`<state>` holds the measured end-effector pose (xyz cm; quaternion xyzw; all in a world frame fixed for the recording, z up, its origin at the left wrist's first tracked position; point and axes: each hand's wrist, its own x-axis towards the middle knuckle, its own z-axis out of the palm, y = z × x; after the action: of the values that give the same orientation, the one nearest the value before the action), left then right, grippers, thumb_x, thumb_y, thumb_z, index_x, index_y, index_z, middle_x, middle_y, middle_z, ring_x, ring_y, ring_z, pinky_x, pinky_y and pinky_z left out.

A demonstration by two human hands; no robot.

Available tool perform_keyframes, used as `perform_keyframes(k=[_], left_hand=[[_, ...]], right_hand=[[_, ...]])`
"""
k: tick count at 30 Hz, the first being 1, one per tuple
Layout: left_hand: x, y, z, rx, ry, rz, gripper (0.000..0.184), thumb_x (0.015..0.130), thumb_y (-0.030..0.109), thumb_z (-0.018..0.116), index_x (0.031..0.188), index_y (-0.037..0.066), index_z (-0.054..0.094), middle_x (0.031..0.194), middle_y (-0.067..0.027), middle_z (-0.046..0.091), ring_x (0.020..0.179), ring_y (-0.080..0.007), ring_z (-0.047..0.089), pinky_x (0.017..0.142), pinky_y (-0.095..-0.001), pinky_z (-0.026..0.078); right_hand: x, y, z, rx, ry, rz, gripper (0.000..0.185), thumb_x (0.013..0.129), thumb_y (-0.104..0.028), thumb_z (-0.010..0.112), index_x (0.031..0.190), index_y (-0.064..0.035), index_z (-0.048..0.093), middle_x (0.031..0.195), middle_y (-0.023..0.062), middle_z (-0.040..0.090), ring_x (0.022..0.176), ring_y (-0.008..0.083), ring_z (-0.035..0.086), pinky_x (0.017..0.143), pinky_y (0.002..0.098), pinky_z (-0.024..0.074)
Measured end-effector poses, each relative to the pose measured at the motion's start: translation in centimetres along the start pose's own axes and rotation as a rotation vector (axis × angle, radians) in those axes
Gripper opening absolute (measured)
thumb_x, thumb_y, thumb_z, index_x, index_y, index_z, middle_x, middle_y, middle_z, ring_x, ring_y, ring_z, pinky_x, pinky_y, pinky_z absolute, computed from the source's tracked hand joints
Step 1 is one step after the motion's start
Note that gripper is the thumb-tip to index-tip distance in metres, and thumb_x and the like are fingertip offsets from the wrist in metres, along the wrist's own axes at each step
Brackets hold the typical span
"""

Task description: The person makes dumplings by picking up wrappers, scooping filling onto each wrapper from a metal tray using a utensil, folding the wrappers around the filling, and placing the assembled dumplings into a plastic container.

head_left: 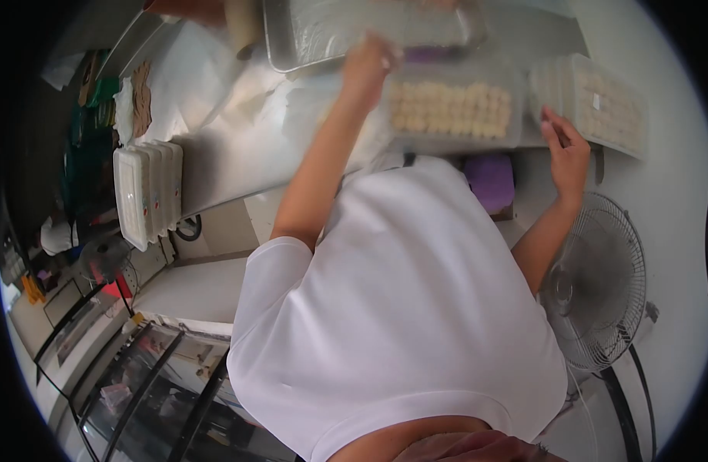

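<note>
Over the metal table (230, 158), two bare hands were spread with one clear box (517, 100) between them. Left hand (369, 65): smeared by motion, fingers bent in, up by the near rim of the metal tray (267, 35). Whether it gripped anything, I couldn't tell from my end. Right hand (567, 146): half open, fingers loosely bent, thumb close to forefinger, nothing that I could see in its hold. Its fingertips hung just beside the stacked boxes (555, 88); contact uncertain.

Key relation: the clear box lay rightward and a little nearer the body from the left hand, leftward of the right. Long axis ran side to side, roughly along the line joining both hands. I judged it a close call for reach: the left was at the far left corner, the right just off the short right end.

Looks: see-through walls, slightly hazy; pale yellowish round pieces (450, 109) packed in tidy rows, contents blurred in detail. The stacked boxes appeared to hold similar rounds, set at a slant.

Farther out I noted white lidded cartons (147, 192) standing at the table's left, a purple object (490, 181) below the near edge, and a floor fan (592, 281) by the right forearm.
</note>
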<state>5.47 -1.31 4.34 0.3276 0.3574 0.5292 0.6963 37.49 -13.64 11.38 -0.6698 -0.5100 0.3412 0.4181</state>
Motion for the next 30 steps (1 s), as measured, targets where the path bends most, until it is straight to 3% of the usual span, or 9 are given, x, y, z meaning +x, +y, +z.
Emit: perform_keyframes(k=[1, 7, 9, 11, 12, 14, 23, 26, 30], left_hand=[[0.2, -0.9, 0.7, 0.329, 0.068, 0.007, 0.048, 0.098, 0.046, 0.048, 0.072, 0.007, 0.057, 0.079, -0.0044, 0.059, 0.072, -0.0150, 0.052, 0.064, -0.0287, 0.042], [1.0, -8.5, 2.3, 0.632, -0.154, -0.247, 0.016, 0.086, 0.015, 0.057, 0.087, 0.000, 0.064, 0.071, -0.0025, 0.058, 0.063, -0.0111, 0.051, 0.057, -0.0284, 0.042], [1.6, -9.9, 3.0, 0.798, -0.156, -0.306, 0.020, 0.079, 0.008, 0.056, 0.093, -0.004, 0.064, 0.071, -0.0088, 0.061, 0.063, -0.0192, 0.056, 0.060, -0.0331, 0.045], [2.5, -11.3, 3.7, 1.348, -0.399, 0.079, 0.024, 0.078, 0.009, 0.059, 0.097, -0.004, 0.063, 0.077, -0.0181, 0.063, 0.070, -0.0327, 0.061, 0.067, -0.0396, 0.049], [2.4, -12.1, 4.3, 1.352, -0.409, 0.076, 0.024, 0.078, 0.009, 0.059, 0.097, -0.004, 0.063, 0.077, -0.0181, 0.063, 0.070, -0.0327, 0.061, 0.067, -0.0396, 0.049], [2.3, -13.9, 5.9, 1.412, -0.175, 0.407, 0.027, 0.078, 0.014, 0.063, 0.099, -0.002, 0.062, 0.084, -0.0237, 0.063, 0.082, -0.0410, 0.062, 0.075, -0.0468, 0.050], [4.3, -14.8, 6.8, 1.633, -0.429, 0.241, 0.031, 0.079, 0.024, 0.068, 0.105, 0.008, 0.063, 0.099, -0.0144, 0.064, 0.089, -0.0335, 0.063, 0.077, -0.0421, 0.052], [2.7, -12.2, 5.3, 1.505, -0.281, 0.544, 0.024, 0.080, 0.017, 0.066, 0.101, 0.006, 0.064, 0.098, -0.0138, 0.064, 0.087, -0.0336, 0.063, 0.076, -0.0410, 0.052], [-2.7, -4.7, 0.1, 1.450, -0.112, 0.369, 0.019, 0.079, 0.005, 0.061, 0.098, 0.004, 0.063, 0.096, -0.0143, 0.063, 0.086, -0.0342, 0.062, 0.074, -0.0400, 0.051]], right_hand=[[-0.5, 0.7, -0.4, 0.011, 0.024, 0.017, 0.030, 0.090, -0.010, 0.066, 0.119, -0.0006, 0.065, 0.104, 0.0077, 0.069, 0.092, 0.0097, 0.061, 0.086, 0.0232, 0.0469], [-3.3, 3.1, -1.9, 0.055, 0.093, 0.122, 0.030, 0.091, -0.010, 0.065, 0.120, 0.0011, 0.064, 0.105, 0.0093, 0.069, 0.095, 0.0099, 0.062, 0.085, 0.0232, 0.0479], [-3.8, 3.7, -2.2, 0.069, 0.098, 0.156, 0.030, 0.091, -0.009, 0.065, 0.120, 0.0015, 0.063, 0.106, 0.0093, 0.069, 0.095, 0.0099, 0.062, 0.085, 0.0232, 0.0482], [-4.0, 3.9, -2.1, 0.122, 0.113, 0.174, 0.030, 0.091, -0.008, 0.064, 0.119, 0.0017, 0.063, 0.105, 0.0089, 0.069, 0.094, 0.0098, 0.062, 0.085, 0.0226, 0.0483], [-4.1, 3.9, -2.1, 0.126, 0.119, 0.181, 0.030, 0.091, -0.008, 0.064, 0.119, 0.0017, 0.063, 0.105, 0.0089, 0.069, 0.094, 0.0098, 0.062, 0.085, 0.0226, 0.0483], [-4.1, 4.1, -2.4, 0.132, 0.135, 0.200, 0.029, 0.091, -0.007, 0.064, 0.119, 0.0015, 0.064, 0.105, 0.0088, 0.069, 0.094, 0.0097, 0.062, 0.085, 0.0222, 0.0483], [-2.5, 4.8, -3.0, 0.152, 0.099, 0.180, 0.029, 0.091, -0.007, 0.064, 0.119, 0.0014, 0.064, 0.104, 0.0079, 0.069, 0.093, 0.0092, 0.061, 0.085, 0.0219, 0.0477], [-1.4, 5.1, -2.8, 0.138, 0.082, 0.181, 0.029, 0.091, -0.008, 0.064, 0.119, 0.0011, 0.064, 0.106, 0.0086, 0.068, 0.094, 0.0090, 0.061, 0.086, 0.0221, 0.0472], [-0.4, 5.0, -1.8, 0.144, 0.043, 0.215, 0.029, 0.092, -0.008, 0.063, 0.119, 0.0010, 0.064, 0.109, 0.0090, 0.068, 0.095, 0.0089, 0.060, 0.087, 0.0226, 0.0468]])
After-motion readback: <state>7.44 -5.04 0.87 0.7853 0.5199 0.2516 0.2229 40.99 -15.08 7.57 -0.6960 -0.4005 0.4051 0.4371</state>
